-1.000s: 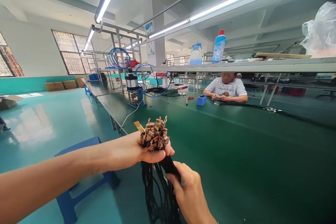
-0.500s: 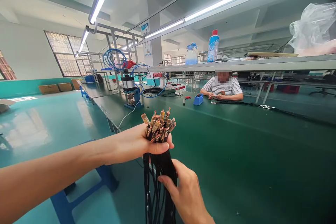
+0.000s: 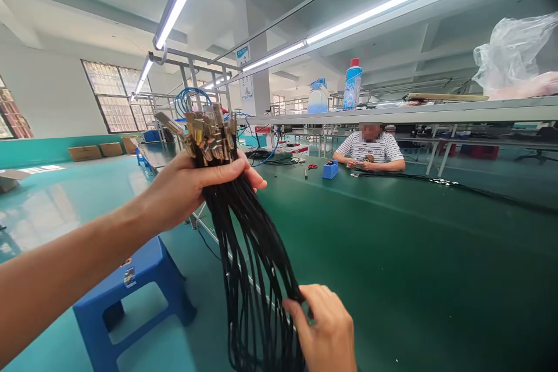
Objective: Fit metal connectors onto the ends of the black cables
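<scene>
A bundle of black cables (image 3: 257,226) hangs from my left hand (image 3: 209,177), which is wrapped round it just below the metal end terminals (image 3: 209,133). The brass-coloured terminals fan out upward above my thumb. Lower down, my right hand (image 3: 326,322) is closed on part of the same bundle at its right side, thumb across the front. Between the two hands the cables bow and spread into loose strands. Their lower ends run out of view at the bottom.
A green-topped workbench (image 3: 392,256) stretches to the right, with a blue block-shaped holder (image 3: 330,169) and red-handled tool (image 3: 313,166) on it. Across it sits a person (image 3: 370,148) beside more black cables (image 3: 436,180). A blue stool (image 3: 135,285) stands at lower left.
My left hand has risen and moved left with the terminal ends. My right hand has moved down and right along the cables, so the hands are further apart.
</scene>
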{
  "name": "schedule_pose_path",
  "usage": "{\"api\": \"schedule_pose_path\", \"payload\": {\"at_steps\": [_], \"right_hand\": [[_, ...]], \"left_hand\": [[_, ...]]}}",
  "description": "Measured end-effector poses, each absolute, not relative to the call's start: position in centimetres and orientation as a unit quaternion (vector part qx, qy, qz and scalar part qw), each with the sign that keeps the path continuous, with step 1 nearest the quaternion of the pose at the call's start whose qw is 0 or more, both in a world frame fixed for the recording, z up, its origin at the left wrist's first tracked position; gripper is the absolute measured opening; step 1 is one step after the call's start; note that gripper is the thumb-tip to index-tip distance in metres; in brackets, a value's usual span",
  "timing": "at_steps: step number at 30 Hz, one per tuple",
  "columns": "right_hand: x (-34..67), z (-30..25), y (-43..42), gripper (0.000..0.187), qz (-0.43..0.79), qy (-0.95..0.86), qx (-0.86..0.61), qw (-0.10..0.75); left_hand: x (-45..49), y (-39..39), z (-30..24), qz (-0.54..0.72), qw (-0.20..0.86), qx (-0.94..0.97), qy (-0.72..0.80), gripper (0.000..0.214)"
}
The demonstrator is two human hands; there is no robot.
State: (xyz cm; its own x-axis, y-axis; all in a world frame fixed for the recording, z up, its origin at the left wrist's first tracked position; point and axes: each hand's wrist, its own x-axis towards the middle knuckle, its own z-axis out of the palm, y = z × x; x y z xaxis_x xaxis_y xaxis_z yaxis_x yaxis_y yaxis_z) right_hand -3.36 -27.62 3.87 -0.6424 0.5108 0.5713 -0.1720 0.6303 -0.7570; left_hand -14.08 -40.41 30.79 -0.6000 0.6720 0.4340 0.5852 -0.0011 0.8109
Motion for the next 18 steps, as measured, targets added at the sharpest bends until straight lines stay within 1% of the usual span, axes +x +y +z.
{"api": "schedule_pose_path", "payload": {"at_steps": [1,2,5,6,8,10,11,12,13,14,16,18], "right_hand": [[-3.3,4.3,-27.4,0.019,0.401,-0.807,-0.118,0.417],[-3.1,4.7,-27.3,0.023,0.411,-0.813,-0.114,0.396],[-2.4,5.0,-27.4,0.037,0.523,-0.810,-0.061,0.258],[-2.1,5.2,-27.1,0.039,0.549,-0.804,-0.047,0.226],[-1.9,5.7,-25.9,0.041,0.551,-0.800,-0.064,0.228],[-2.1,6.8,-24.5,0.041,0.504,-0.797,-0.126,0.309],[-2.3,7.4,-24.1,0.040,0.504,-0.786,-0.139,0.331],[-2.5,7.9,-24.0,0.037,0.523,-0.772,-0.129,0.336],[-2.7,8.4,-24.5,0.035,0.559,-0.759,-0.096,0.320],[-2.9,8.8,-25.3,0.038,0.602,-0.745,-0.049,0.284],[-3.1,9.0,-27.8,0.051,0.681,-0.706,0.023,0.193],[-2.9,8.9,-30.2,0.059,0.769,-0.634,0.011,0.085]], "left_hand": [[-13.9,-40.4,30.7,0.587,0.045,0.438,0.679,0.020],[-13.7,-40.3,30.7,0.619,0.047,0.432,0.655,0.017],[-13.5,-39.7,30.5,0.657,0.043,0.429,0.618,0.014],[-13.5,-39.5,30.5,0.664,0.042,0.430,0.611,0.014],[-13.6,-39.1,30.6,0.678,0.049,0.429,0.595,0.016],[-13.6,-38.9,30.8,0.693,0.060,0.423,0.580,0.016],[-13.5,-38.9,30.9,0.700,0.066,0.418,0.575,0.016],[-13.5,-38.8,31.0,0.705,0.070,0.414,0.571,0.014],[-13.4,-38.7,31.1,0.710,0.074,0.410,0.568,0.013],[-13.3,-38.5,31.2,0.713,0.076,0.406,0.566,0.013],[-13.1,-38.1,31.1,0.714,0.078,0.401,0.569,0.014],[-13.1,-37.6,30.7,0.710,0.081,0.394,0.578,0.017]]}}
